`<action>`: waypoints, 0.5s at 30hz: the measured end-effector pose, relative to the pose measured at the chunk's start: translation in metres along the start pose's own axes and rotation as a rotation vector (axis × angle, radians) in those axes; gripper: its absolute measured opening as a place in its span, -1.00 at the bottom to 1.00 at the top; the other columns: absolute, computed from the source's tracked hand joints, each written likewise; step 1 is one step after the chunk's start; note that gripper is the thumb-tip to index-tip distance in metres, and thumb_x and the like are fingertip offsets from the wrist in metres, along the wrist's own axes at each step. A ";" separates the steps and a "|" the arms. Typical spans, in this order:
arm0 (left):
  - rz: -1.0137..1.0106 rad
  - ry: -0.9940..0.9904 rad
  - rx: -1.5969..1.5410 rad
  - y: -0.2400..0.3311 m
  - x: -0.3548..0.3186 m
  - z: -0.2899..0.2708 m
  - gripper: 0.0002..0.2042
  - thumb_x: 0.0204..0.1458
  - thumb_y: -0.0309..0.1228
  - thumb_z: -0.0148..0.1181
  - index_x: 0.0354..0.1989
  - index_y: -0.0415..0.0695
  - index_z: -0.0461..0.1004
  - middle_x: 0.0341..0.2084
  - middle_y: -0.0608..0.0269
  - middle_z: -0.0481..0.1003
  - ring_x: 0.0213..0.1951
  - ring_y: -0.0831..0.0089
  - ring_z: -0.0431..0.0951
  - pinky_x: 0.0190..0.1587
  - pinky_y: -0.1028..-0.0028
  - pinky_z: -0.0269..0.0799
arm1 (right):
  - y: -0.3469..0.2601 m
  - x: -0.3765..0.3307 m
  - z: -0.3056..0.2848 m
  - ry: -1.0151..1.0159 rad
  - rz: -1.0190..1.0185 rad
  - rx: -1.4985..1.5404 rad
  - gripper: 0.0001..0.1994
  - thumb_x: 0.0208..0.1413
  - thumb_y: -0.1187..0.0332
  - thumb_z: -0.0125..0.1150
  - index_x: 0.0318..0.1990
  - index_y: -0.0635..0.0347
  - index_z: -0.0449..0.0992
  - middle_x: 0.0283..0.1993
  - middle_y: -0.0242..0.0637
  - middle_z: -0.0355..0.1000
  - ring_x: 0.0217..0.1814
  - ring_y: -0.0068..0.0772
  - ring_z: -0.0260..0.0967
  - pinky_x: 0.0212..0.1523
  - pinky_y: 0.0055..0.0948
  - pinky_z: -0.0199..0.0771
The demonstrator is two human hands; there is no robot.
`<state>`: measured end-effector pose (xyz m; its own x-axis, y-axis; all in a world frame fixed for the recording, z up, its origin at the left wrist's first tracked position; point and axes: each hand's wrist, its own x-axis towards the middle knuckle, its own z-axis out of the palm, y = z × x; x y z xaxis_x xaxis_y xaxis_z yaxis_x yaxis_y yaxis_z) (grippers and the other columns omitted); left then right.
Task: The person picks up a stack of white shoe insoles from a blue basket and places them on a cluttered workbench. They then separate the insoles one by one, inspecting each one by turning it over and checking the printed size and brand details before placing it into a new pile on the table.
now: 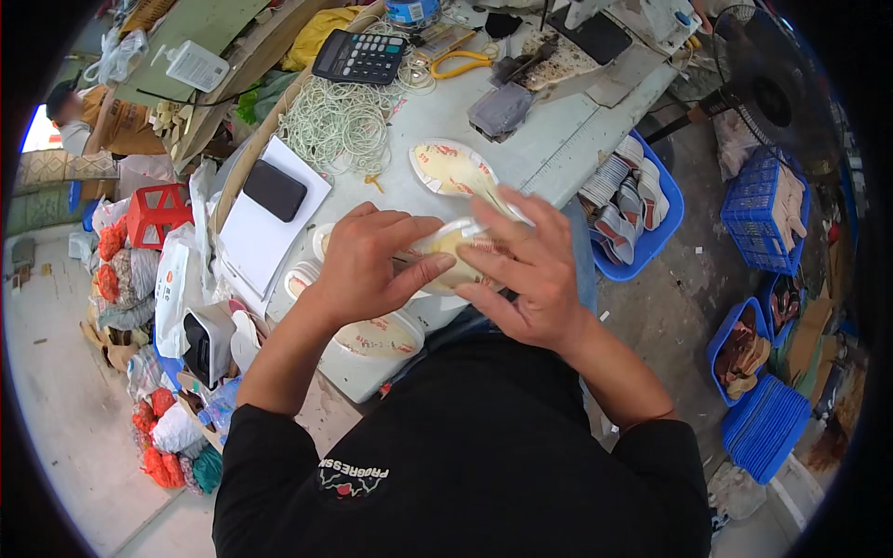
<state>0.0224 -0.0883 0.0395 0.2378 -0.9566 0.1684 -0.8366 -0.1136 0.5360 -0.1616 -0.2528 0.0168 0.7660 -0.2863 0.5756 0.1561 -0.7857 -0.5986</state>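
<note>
My left hand point(367, 265) pinches a cream insole point(446, 244) with a pale rim and red print, its thumb lying on top. Over the other end of that insole is my right hand point(535, 284), its fingers spread and blurred by motion; whether they touch it I cannot tell. Just beyond, a similar insole lies flat on the table point(419, 112). More insoles point(379, 337) lie near the table's front edge, below my left wrist, and others sit partly hidden behind my left forearm.
Left on the table lie a phone point(274, 191) on white paper, tangled pale string point(335, 130), and a calculator point(359, 58). Yellow-handled scissors point(460, 63) and a machine point(595, 42) stand farther back. To the right are a blue basin point(665, 228) of shoe parts and a fan point(772, 98).
</note>
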 end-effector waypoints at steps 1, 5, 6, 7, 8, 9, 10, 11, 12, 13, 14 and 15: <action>-0.146 -0.061 -0.111 0.000 -0.002 -0.001 -0.68 0.10 -0.19 0.43 -0.12 -0.16 0.65 -0.52 0.20 0.57 -0.47 0.32 0.57 -0.30 0.32 0.39 | 0.000 -0.001 -0.003 0.037 0.044 -0.001 -0.74 0.12 0.31 0.44 -0.09 0.22 0.63 0.09 -0.15 0.58 0.24 -0.11 0.45 0.23 -0.27 0.36; -0.535 -0.137 -0.809 -0.006 -0.008 0.013 -0.66 0.26 -0.29 0.31 0.07 -0.28 0.55 -0.25 0.14 0.65 -0.20 0.40 0.65 -0.15 0.37 0.57 | 0.023 -0.021 0.027 0.213 0.562 0.699 -0.60 0.18 0.29 0.41 0.10 0.31 0.55 0.12 -0.16 0.56 0.26 -0.35 0.41 0.23 -0.32 0.37; -0.574 -0.128 -1.065 -0.008 -0.007 0.023 -0.65 0.29 -0.32 0.28 0.13 -0.31 0.52 -0.17 0.12 0.66 -0.11 0.40 0.66 -0.08 0.38 0.62 | 0.024 -0.018 0.032 0.172 0.742 1.003 -0.58 0.21 0.30 0.40 0.14 0.33 0.52 0.12 -0.18 0.56 0.23 -0.42 0.43 0.22 -0.33 0.39; -0.625 -0.129 -1.252 -0.005 -0.007 0.027 -0.64 0.31 -0.34 0.25 0.16 -0.31 0.49 -0.11 0.08 0.64 -0.08 0.35 0.67 -0.05 0.31 0.65 | 0.023 -0.014 0.032 0.022 0.877 1.260 -0.64 0.30 0.33 0.33 0.15 0.36 0.53 0.05 -0.26 0.58 0.11 -0.56 0.47 0.12 -0.42 0.47; -0.678 -0.126 -1.435 -0.001 -0.008 0.031 -0.63 0.33 -0.36 0.22 0.20 -0.32 0.46 -0.06 0.04 0.63 -0.05 0.29 0.67 -0.02 0.25 0.67 | 0.025 -0.011 0.035 0.008 0.880 1.267 -0.66 0.31 0.34 0.31 0.14 0.36 0.54 0.02 -0.27 0.59 0.07 -0.56 0.49 0.09 -0.44 0.49; -0.731 -0.123 -1.618 0.002 -0.010 0.034 -0.62 0.34 -0.38 0.18 0.23 -0.33 0.42 -0.01 -0.01 0.61 -0.02 0.24 0.68 0.02 0.18 0.70 | 0.027 -0.009 0.039 -0.005 0.884 1.273 -0.68 0.33 0.35 0.30 0.13 0.36 0.54 -0.01 -0.28 0.60 0.03 -0.57 0.51 0.07 -0.47 0.51; -0.734 -0.089 -1.661 0.003 -0.011 0.036 -0.63 0.33 -0.39 0.19 0.22 -0.33 0.43 0.00 0.00 0.61 -0.03 0.25 0.68 0.03 0.19 0.70 | 0.027 -0.008 0.042 -0.018 0.887 1.279 -0.69 0.34 0.36 0.28 0.12 0.37 0.55 -0.04 -0.29 0.61 -0.01 -0.58 0.53 0.04 -0.49 0.53; -0.735 -0.046 -1.707 0.004 -0.013 0.037 -0.64 0.33 -0.40 0.20 0.21 -0.33 0.44 0.00 0.00 0.61 -0.04 0.27 0.69 0.05 0.19 0.69 | 0.021 -0.001 0.039 0.026 0.885 1.273 -0.75 0.36 0.35 0.26 0.05 0.34 0.58 -0.14 -0.34 0.61 -0.16 -0.67 0.49 -0.12 -0.56 0.50; -0.734 -0.001 -1.753 0.004 -0.014 0.039 -0.64 0.32 -0.41 0.21 0.20 -0.33 0.45 0.01 0.00 0.61 -0.05 0.29 0.69 0.06 0.19 0.69 | 0.024 -0.004 0.035 -0.052 0.878 1.254 -0.77 0.37 0.34 0.24 0.02 0.33 0.59 -0.17 -0.37 0.60 -0.22 -0.70 0.44 -0.17 -0.57 0.46; -0.717 0.029 -1.739 0.004 -0.014 0.040 -0.64 0.32 -0.42 0.21 0.20 -0.33 0.45 0.01 -0.01 0.61 -0.04 0.28 0.69 0.06 0.20 0.69 | 0.029 -0.009 0.028 -0.130 0.870 1.234 -0.79 0.38 0.34 0.23 -0.02 0.32 0.59 -0.21 -0.39 0.58 -0.27 -0.72 0.39 -0.23 -0.59 0.42; -0.698 0.065 -1.722 0.005 -0.013 0.041 -0.65 0.31 -0.43 0.22 0.21 -0.34 0.45 0.02 -0.02 0.61 -0.04 0.28 0.69 0.06 0.21 0.68 | 0.031 -0.011 0.024 -0.211 0.858 1.215 -0.80 0.39 0.34 0.21 -0.05 0.30 0.60 -0.24 -0.42 0.56 -0.32 -0.75 0.35 -0.28 -0.60 0.38; -0.680 0.101 -1.705 0.005 -0.012 0.041 -0.65 0.31 -0.44 0.22 0.21 -0.34 0.45 0.02 -0.02 0.61 -0.04 0.27 0.69 0.07 0.21 0.68 | 0.029 -0.012 0.022 -0.213 0.838 1.205 -0.81 0.40 0.33 0.20 -0.08 0.29 0.60 -0.28 -0.44 0.53 -0.34 -0.76 0.30 -0.31 -0.61 0.34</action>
<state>-0.0051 -0.0883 0.0059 0.3600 -0.8420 -0.4017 0.7414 -0.0032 0.6711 -0.1527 -0.2599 -0.0194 0.9502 -0.2476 -0.1891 -0.0377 0.5111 -0.8587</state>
